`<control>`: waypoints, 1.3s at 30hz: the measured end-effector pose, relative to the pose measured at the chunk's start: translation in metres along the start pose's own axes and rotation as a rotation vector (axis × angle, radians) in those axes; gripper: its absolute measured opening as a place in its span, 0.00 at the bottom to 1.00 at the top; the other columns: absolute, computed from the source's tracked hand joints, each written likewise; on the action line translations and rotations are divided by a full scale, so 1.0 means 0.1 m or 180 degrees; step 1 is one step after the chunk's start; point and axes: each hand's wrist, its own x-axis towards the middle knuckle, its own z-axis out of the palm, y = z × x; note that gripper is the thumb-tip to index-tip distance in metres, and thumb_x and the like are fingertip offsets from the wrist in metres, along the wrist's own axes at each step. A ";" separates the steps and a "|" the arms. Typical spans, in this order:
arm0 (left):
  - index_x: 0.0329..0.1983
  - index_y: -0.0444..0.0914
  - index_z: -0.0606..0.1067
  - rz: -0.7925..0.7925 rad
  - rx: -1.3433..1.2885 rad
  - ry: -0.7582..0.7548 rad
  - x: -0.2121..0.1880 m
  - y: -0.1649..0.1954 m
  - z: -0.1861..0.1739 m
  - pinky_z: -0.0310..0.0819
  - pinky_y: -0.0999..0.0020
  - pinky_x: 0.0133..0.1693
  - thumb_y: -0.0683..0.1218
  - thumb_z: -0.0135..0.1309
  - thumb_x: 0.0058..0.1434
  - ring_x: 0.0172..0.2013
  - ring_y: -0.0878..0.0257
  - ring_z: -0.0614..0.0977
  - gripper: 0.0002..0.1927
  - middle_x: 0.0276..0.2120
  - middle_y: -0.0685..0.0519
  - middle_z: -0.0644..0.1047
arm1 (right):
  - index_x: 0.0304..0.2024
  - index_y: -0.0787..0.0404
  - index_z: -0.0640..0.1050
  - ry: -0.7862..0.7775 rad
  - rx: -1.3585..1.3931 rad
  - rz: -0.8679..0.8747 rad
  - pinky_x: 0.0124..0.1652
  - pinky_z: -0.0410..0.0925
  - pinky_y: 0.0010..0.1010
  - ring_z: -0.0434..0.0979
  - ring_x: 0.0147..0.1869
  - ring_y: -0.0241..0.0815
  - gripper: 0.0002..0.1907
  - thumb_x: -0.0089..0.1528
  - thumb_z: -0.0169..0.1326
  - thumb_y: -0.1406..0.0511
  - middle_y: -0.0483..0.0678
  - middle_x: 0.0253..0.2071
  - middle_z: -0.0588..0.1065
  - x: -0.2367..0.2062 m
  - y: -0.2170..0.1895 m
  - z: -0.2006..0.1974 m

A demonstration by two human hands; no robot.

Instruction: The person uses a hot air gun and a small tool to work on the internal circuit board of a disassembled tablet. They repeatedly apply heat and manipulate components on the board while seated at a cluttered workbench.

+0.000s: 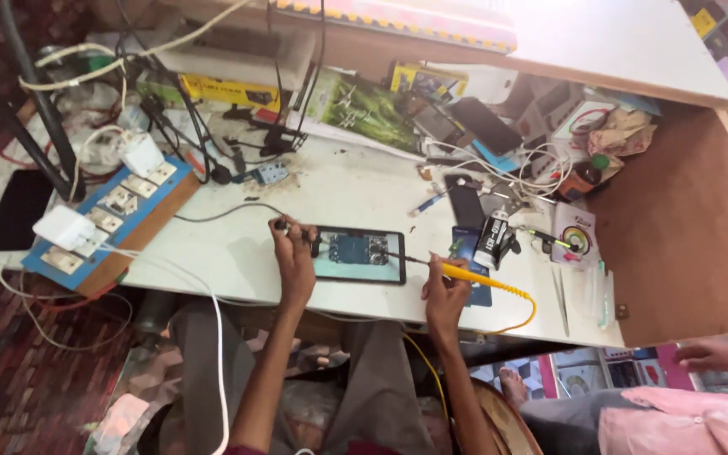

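Lap: grey cloth (364, 396) at 6 o'clock, under both forearms, just below the bench's near edge
Left hand (294, 263): fingers curled together, pinching a small dark tool (283, 226) at the phone's left end; a grey wire (221, 212) runs from it toward 10 o'clock
Right hand (443, 297): fingers closed round a yellow iron (465, 274), its thin tip (406, 258) reaching left to the phone's right end; its yellow cord (520, 307) loops off over the near edge at 4 o'clock
Phone (357, 254): opened, flat on the white bench (238, 253) at centre, between the two hands, close to the near edge
Open room: bare bench left of the phone toward 9 o'clock; the near edge lies right behind the hands
Right of phone: blue card (465, 244), small black bottle (492, 240), tweezers (563, 299) near the edge at 3 o'clock
Left edge: blue switchboard (107, 223) at 9 o'clock, white chargers (65, 227) plugged in, a white cable (216, 354) dropping over the edge
Far side: at 12 to 1 o'clock, boxes (221, 88), dark phones (486, 125) and tangled white cables (532, 173), crowded under a white shelf (617, 42)
Right wall: brown panel (684, 227) closes the bench at 3 o'clock
Other person: a hand (705, 354) and pink cloth (684, 421) at 4 o'clock, well apart from the bench work
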 end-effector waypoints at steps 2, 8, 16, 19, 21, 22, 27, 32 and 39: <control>0.48 0.39 0.58 -0.0037 -0.0015 0.0011 -0.03 -0.01 0.00 0.64 0.70 0.42 0.53 0.38 0.78 0.37 0.67 0.69 0.13 0.34 0.54 0.68 | 0.39 0.64 0.71 0.0012 0.0196 0.0033 0.19 0.58 0.22 0.64 0.20 0.29 0.10 0.68 0.55 0.63 0.42 0.24 0.68 0.04 0.05 -0.03; 0.50 0.40 0.58 0.0108 -0.0372 -0.0013 -0.01 -0.12 0.07 0.63 0.74 0.42 0.50 0.38 0.79 0.36 0.68 0.69 0.09 0.35 0.54 0.68 | 0.40 0.63 0.71 -0.0047 0.0275 0.0261 0.19 0.57 0.22 0.62 0.19 0.28 0.10 0.69 0.55 0.62 0.42 0.23 0.66 0.16 0.15 -0.09; 0.48 0.42 0.59 -0.0559 0.0289 -0.0150 0.10 -0.01 0.07 0.55 0.78 0.28 0.53 0.36 0.77 0.26 0.74 0.60 0.10 0.31 0.56 0.71 | 0.39 0.62 0.71 0.0246 0.0254 0.0232 0.19 0.58 0.22 0.63 0.19 0.28 0.10 0.66 0.57 0.63 0.42 0.24 0.68 0.17 0.16 -0.10; 0.47 0.43 0.59 -0.0396 0.0346 -0.0235 0.15 -0.03 0.12 0.54 0.78 0.28 0.55 0.37 0.78 0.26 0.74 0.60 0.12 0.30 0.57 0.69 | 0.38 0.63 0.71 0.0301 0.0124 0.0250 0.19 0.58 0.22 0.64 0.19 0.28 0.11 0.67 0.57 0.63 0.42 0.24 0.69 0.20 0.17 -0.09; 0.47 0.42 0.59 -0.0207 0.0248 -0.0189 0.13 -0.08 0.15 0.55 0.78 0.29 0.56 0.38 0.79 0.27 0.74 0.61 0.13 0.31 0.57 0.69 | 0.38 0.64 0.72 0.0299 0.0176 0.0314 0.20 0.58 0.22 0.64 0.20 0.29 0.11 0.67 0.57 0.63 0.42 0.23 0.69 0.23 0.19 -0.10; 0.47 0.42 0.60 -0.0111 0.0204 -0.0161 0.14 -0.10 0.16 0.56 0.77 0.30 0.56 0.38 0.79 0.28 0.73 0.62 0.14 0.31 0.57 0.69 | 0.39 0.64 0.73 0.0273 0.0270 0.0366 0.20 0.58 0.22 0.63 0.20 0.29 0.10 0.68 0.57 0.63 0.42 0.24 0.68 0.26 0.20 -0.09; 0.47 0.42 0.60 -0.0279 0.0113 -0.0117 0.17 -0.16 0.14 0.55 0.77 0.30 0.57 0.38 0.78 0.29 0.74 0.62 0.14 0.32 0.56 0.70 | 0.40 0.61 0.69 0.0180 0.1014 0.0393 0.21 0.60 0.22 0.65 0.19 0.31 0.11 0.68 0.55 0.62 0.43 0.21 0.68 0.38 0.28 -0.15; 0.48 0.42 0.60 -0.0367 0.0041 -0.0108 0.21 -0.16 0.11 0.56 0.78 0.31 0.56 0.37 0.78 0.30 0.73 0.64 0.13 0.32 0.56 0.70 | 0.39 0.61 0.68 0.0056 0.0986 0.0302 0.21 0.61 0.23 0.68 0.19 0.32 0.12 0.69 0.54 0.62 0.44 0.20 0.68 0.38 0.36 -0.15; 0.49 0.42 0.60 -0.0334 0.0131 -0.0172 0.24 -0.11 0.04 0.55 0.78 0.30 0.56 0.36 0.79 0.28 0.73 0.62 0.13 0.32 0.56 0.70 | 0.37 0.61 0.68 0.0112 0.0820 0.0315 0.21 0.62 0.23 0.69 0.18 0.33 0.11 0.69 0.53 0.62 0.44 0.19 0.68 0.35 0.40 -0.06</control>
